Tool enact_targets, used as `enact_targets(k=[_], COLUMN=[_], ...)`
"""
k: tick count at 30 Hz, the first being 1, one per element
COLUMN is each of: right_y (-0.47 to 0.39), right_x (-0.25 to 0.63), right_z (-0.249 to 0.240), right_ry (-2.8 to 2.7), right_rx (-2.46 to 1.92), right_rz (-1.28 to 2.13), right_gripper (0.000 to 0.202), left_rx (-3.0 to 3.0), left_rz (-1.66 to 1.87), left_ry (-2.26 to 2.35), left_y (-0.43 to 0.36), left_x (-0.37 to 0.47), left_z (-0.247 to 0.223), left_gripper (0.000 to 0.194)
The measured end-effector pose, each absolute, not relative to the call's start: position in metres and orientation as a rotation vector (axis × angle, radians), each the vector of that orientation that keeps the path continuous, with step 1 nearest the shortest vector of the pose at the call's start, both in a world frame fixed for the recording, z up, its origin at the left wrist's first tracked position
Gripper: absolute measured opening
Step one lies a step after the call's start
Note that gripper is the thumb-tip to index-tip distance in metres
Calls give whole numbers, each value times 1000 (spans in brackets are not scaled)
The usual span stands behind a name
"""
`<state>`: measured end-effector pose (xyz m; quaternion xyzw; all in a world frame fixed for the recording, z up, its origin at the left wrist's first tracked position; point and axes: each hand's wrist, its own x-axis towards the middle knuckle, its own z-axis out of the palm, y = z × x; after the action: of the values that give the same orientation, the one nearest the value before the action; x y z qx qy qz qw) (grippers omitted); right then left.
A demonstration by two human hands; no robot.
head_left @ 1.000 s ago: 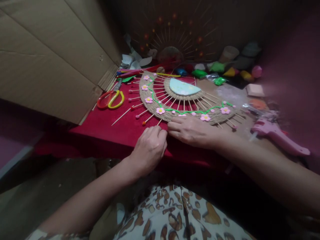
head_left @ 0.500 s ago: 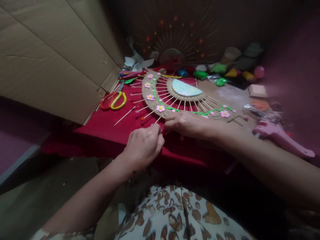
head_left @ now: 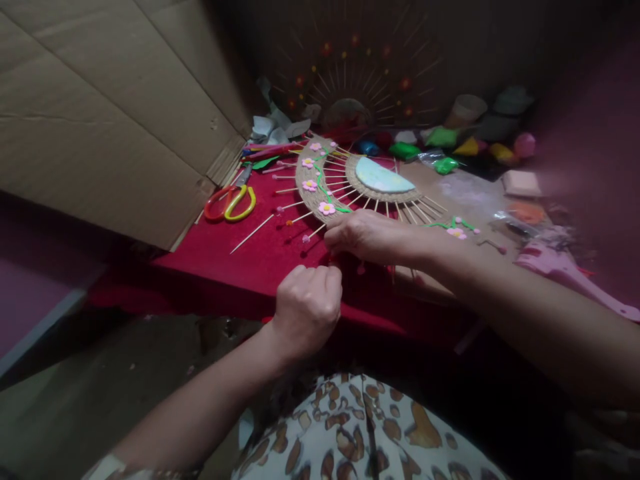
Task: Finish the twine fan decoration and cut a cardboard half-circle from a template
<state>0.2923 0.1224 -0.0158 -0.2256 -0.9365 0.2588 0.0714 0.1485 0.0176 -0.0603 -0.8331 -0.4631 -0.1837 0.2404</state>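
On the far left, beyond the table's end, a purple wall [head_left: 30,293] meets a dim greenish floor [head_left: 65,413], and a large cardboard box [head_left: 110,120] fills the upper corner, its lower edge close to the red cloth [head_left: 210,248] that covers the table. Just beside the box lie scissors [head_left: 240,205] with one red and one yellow handle loop; a loose pointed stick [head_left: 251,235] slants across the cloth to their right. Behind them are coloured strips [head_left: 265,152] and crumpled pale scraps [head_left: 280,128].

Near the table's front edge, the left hand [head_left: 310,303] is curled in a loose fist; its fingertips are hidden, so I cannot tell what, if anything, it pinches. Mid-table is the half-round twine fan [head_left: 310,180], with pink flowers, a green vine and radiating sticks. The right hand [head_left: 367,237] lies over its front rim, fingers bent and close together; their hold is hidden too.

In the gloom behind stands a sunburst of sticks [head_left: 345,83] dotted with red flowers. Farther right come green packets [head_left: 443,137], a cup [head_left: 467,110] and a pink glue gun [head_left: 565,270], before a purplish wall [head_left: 595,147] in shadow.
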Motion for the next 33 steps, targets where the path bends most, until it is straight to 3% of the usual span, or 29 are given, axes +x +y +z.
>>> enact_targets(k=[5, 11, 20, 27, 33], right_y=[118, 115, 118, 113, 114], right_x=[299, 302, 295, 293, 297], right_z=[-7, -3, -8, 2, -4], right_ry=[-2764, -2803, -2792, -2852, -2832], right_rx=[-641, -524, -621, -708, -643], right_rz=[922, 875, 884, 794, 744], right_gripper=[21, 20, 16, 23, 23], left_rx=[-2314, -2478, -2362, -2240, -2307], left_rz=[-608, -1077, -970, -601, -586], left_ry=[-1236, -1458, -1667, -1252, -1112], left_y=[24, 39, 34, 19, 27], left_x=[137, 122, 137, 153, 136], left_z=[-61, -59, -45, -57, -63], left_gripper=[24, 14, 13, 25, 24])
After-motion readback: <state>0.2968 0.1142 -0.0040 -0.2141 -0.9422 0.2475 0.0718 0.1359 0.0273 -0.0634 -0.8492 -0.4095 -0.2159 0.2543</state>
